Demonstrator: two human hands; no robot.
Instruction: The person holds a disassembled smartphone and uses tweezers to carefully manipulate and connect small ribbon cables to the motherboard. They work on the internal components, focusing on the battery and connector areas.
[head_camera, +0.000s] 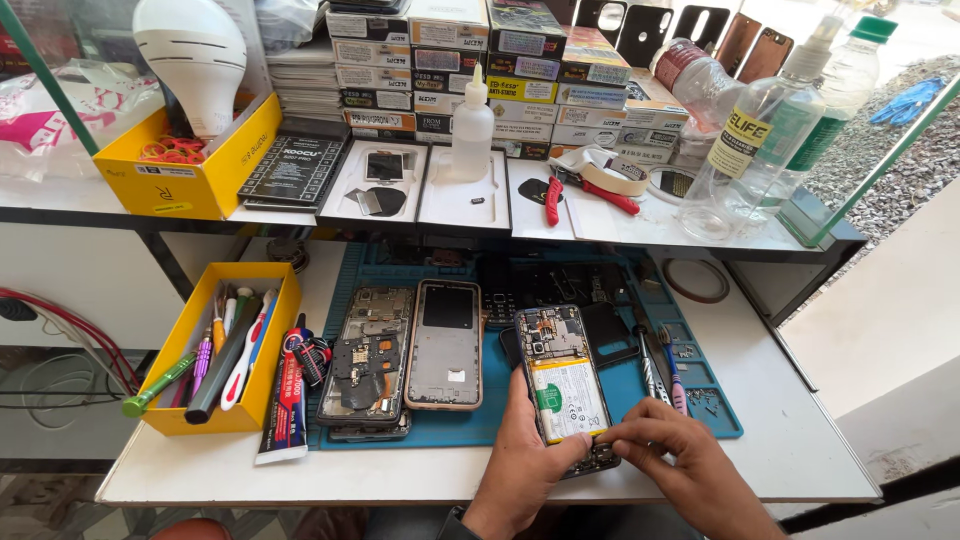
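Head view: opened phone (565, 385), back cover off, lies at the near edge of the blue mat (500, 420) on the white table (800, 440) — its white battery (568, 398) and circuit board exposed. Left hand (520, 455) cups the phone's left side, grip closed on it, thumb across the lower part of the battery. Right hand (680, 455) rests at the phone's lower right corner, fingertips (612, 433) pinched narrow against the battery's bottom edge; cannot tell whether anything small is held between them. Left of the phone on the mat: a phone frame (443, 345) and a second opened phone (367, 355), side by side. Right of it: a toothbrush (672, 370) and metal tools. Far left — yellow box (215, 350) with brushes and screwdrivers, glue tube (287, 400) just beside it.
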